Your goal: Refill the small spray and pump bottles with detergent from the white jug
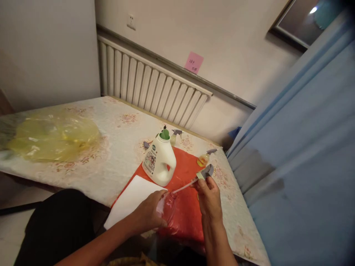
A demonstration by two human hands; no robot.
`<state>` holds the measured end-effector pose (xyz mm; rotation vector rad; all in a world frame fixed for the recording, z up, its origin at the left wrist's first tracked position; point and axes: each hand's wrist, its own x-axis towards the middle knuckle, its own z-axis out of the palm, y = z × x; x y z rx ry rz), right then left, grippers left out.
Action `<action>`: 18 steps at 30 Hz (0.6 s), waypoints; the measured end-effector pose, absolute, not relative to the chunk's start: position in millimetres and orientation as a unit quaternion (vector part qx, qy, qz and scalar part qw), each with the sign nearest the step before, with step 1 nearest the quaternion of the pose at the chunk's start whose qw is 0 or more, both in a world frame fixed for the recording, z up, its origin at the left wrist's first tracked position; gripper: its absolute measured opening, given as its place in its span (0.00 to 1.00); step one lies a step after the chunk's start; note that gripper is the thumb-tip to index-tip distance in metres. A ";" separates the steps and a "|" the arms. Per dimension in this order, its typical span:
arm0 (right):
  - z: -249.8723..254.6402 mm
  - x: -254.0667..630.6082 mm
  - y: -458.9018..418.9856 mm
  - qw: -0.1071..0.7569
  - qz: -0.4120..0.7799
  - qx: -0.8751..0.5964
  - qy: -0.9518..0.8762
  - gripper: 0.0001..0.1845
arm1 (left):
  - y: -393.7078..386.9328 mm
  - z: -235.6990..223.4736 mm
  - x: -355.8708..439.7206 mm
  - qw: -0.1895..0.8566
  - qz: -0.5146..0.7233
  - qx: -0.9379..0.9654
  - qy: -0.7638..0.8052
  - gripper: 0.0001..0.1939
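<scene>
My left hand is wrapped round a clear spray bottle over the red plastic sheet. Between its fingers and thumb, my right hand grips a grey spray nozzle. From the nozzle a thin pale dip tube slants down to the left, its lower end at the mouth of the bottle; whether it is inside I cannot tell. Just beyond my hands stands a cream jug with a handle and a printed label, something green sitting in its open neck.
Behind the jug is a spray bottle, and another with yellow liquid stands to the right. White paper lies by my left arm. A yellow plastic bag rests on the floral tablecloth. A blue curtain borders the right side.
</scene>
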<state>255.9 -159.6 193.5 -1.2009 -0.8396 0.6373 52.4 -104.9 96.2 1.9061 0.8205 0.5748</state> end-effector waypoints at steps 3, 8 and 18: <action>192.7 255.0 -164.0 0.673 0.278 -0.558 -0.397 0.17 | -105.1 102.1 48.7 0.473 0.230 0.778 0.344 0.46; 198.2 252.6 -170.0 0.668 0.266 -0.557 -0.416 0.15 | -100.5 92.1 47.1 0.450 0.249 0.795 0.321 0.48; 202.7 244.5 -180.5 0.634 0.265 -0.561 -0.461 0.15 | -99.4 80.5 46.0 0.433 0.256 0.806 0.311 0.50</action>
